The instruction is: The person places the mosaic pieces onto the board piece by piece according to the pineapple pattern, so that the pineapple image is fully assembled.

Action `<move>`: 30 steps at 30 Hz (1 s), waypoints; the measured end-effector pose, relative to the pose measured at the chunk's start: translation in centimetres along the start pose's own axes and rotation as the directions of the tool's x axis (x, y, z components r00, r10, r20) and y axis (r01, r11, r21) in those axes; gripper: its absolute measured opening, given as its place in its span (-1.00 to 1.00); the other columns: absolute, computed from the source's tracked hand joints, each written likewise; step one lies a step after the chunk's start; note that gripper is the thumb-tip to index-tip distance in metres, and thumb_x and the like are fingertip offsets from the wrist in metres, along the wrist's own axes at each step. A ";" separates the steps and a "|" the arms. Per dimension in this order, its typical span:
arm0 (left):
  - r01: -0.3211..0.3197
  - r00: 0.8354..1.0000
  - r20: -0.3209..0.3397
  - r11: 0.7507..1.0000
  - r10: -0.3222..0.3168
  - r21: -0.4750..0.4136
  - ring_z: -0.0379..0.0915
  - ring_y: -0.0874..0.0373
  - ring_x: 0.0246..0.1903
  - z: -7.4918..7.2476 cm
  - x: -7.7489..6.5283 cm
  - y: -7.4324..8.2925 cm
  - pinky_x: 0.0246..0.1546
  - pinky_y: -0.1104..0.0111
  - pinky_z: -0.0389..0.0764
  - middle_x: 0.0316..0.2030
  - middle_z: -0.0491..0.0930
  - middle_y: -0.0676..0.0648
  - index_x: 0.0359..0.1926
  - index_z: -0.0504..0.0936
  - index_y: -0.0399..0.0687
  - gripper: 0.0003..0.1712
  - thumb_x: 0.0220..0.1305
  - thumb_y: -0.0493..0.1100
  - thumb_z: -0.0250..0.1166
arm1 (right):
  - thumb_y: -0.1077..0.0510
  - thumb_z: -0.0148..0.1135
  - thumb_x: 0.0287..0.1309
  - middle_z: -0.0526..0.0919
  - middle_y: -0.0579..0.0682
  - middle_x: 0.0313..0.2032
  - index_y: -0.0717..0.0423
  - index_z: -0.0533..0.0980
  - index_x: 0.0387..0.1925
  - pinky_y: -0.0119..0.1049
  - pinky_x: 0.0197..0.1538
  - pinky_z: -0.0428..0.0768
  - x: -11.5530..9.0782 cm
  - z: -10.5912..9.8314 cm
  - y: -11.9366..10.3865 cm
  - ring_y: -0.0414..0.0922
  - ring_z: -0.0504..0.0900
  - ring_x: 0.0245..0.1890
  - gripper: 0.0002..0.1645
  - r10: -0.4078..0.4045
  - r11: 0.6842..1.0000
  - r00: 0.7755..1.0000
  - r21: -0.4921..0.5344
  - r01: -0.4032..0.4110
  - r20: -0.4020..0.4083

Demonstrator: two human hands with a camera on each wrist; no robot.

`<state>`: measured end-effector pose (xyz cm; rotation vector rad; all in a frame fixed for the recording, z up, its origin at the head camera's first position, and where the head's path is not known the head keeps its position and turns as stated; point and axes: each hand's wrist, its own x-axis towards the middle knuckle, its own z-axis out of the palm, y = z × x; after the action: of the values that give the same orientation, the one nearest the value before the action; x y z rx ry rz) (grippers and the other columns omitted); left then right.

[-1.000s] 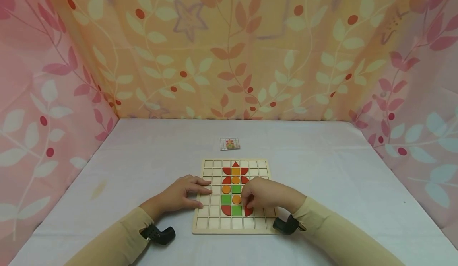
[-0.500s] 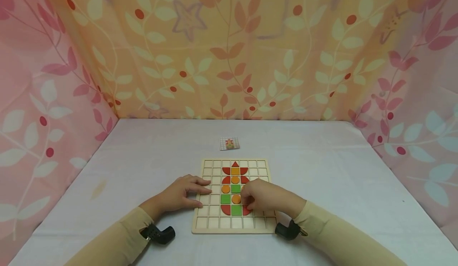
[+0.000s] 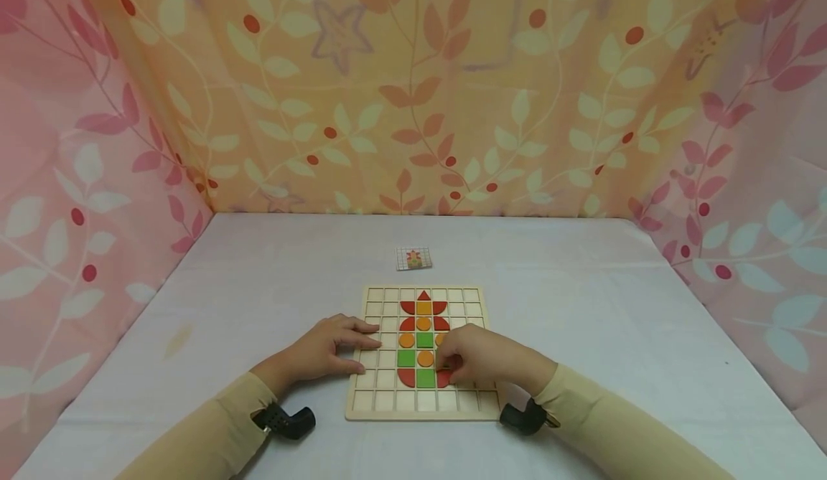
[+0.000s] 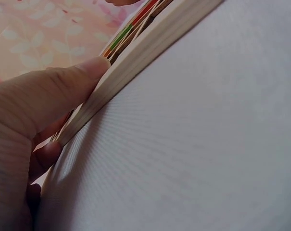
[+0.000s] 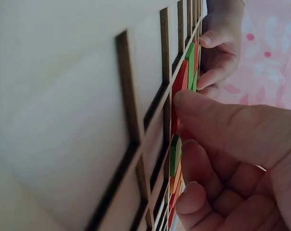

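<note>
A wooden grid board (image 3: 388, 401) lies on the table with a figure of coloured pieces in its cells. My left hand (image 3: 326, 349) rests on its left edge, fingers spread, thumb (image 4: 94, 69) touching the rim. My right hand (image 3: 484, 354) is over the right part of the figure, fingers curled. Its thumb and fingertips hold a red quarter-circle piece (image 5: 182, 77) low in the figure, beside a green square (image 3: 426, 378). The red piece seems to lie in its cell, partly hidden by the hand. Another red quarter-circle (image 3: 406, 377) mirrors it on the left.
Behind the board lies a small card (image 3: 413, 258) printed with a grid and a coloured figure. A white cloth covers the table (image 3: 581, 272). Patterned curtains (image 3: 413, 107) stand at the back and both sides.
The red quarter-circle has shifted slightly left and straightened toward the green square, with my right hand's fingertips at it. My left hand has stayed on the board's edge.
</note>
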<state>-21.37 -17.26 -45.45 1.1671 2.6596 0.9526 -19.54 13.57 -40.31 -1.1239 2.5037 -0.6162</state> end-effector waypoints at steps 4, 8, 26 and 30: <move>0.001 1.000 0.002 1.000 -0.001 0.002 0.24 0.19 0.14 0.0 0.0 -0.2 0.07 0.05 0.23 0.15 0.40 0.20 0.02 0.58 0.35 -0.48 -0.03 0.24 0.31 | 0.24 0.39 -0.11 0.48 -0.28 -0.53 -0.12 0.60 -0.42 -0.48 -0.39 0.42 0.2 0.1 -0.1 -0.33 0.39 -0.49 -0.80 -0.003 1.000 1.000 -0.006 0.003 -0.010; 0.004 1.000 0.008 1.000 -0.004 -0.001 0.24 0.20 0.13 -0.1 0.0 -0.1 0.07 0.04 0.23 0.15 0.40 0.20 0.03 0.58 0.36 -0.48 -0.03 0.25 0.31 | 0.24 0.40 -0.12 0.49 -0.29 -0.53 -0.11 0.59 -0.44 -0.48 -0.39 0.43 0.2 0.0 -0.2 -0.33 0.40 -0.49 -0.80 0.008 1.000 1.000 -0.018 -0.008 -0.005; -0.006 1.000 0.007 1.000 0.006 -0.001 0.24 0.20 0.13 -0.2 0.1 0.1 0.06 0.06 0.23 0.15 0.40 0.19 0.02 0.58 0.32 -0.48 -0.03 0.22 0.33 | 0.22 0.40 -0.10 0.51 -0.30 -0.53 -0.10 0.58 -0.44 -0.50 -0.36 0.44 0.1 -0.5 -1.0 -0.34 0.41 -0.49 -0.83 0.031 0.998 0.999 -0.057 -0.029 0.034; 0.001 1.000 0.012 1.000 0.000 -0.012 0.24 0.20 0.14 -0.2 0.1 0.2 0.08 0.05 0.24 0.15 0.40 0.20 0.02 0.58 0.33 -0.48 -0.03 0.22 0.33 | 0.22 0.40 -0.10 0.49 -0.27 -0.56 -0.10 0.54 -0.46 -0.49 -0.38 0.44 0.2 -0.4 -1.1 -0.33 0.41 -0.50 -0.81 0.042 0.998 0.999 -0.055 -0.040 0.035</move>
<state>-21.38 -17.19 -45.21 1.1659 2.6416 0.9570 -19.22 12.87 -39.42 -1.0899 2.5197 -0.5156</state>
